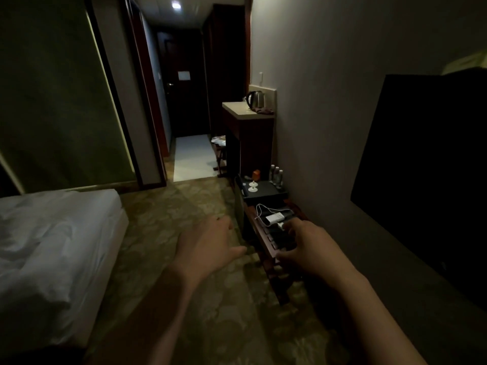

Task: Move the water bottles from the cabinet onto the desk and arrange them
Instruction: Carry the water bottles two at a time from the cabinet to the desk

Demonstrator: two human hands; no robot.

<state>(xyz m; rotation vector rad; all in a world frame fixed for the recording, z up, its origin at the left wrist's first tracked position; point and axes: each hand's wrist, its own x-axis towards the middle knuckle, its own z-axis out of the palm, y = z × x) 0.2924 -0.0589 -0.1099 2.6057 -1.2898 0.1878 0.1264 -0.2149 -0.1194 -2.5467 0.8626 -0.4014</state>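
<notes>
Item: water bottles (277,175), clustered upright at the far right against the wall beside a dark tray (266,191); I judge them light, smooth, slippery, best taken mid-body; my left hand (208,246) and right hand (305,246) hover relaxed, holding nothing.

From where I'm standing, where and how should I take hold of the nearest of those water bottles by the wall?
Take the nearest water bottle round its body just under the cap, coming in from the open aisle side. The bottles stand upright, close together against the wall, and a black tray sits in front, so a low grip looks crowded. Both the left hand and right hand hold nothing.
</notes>
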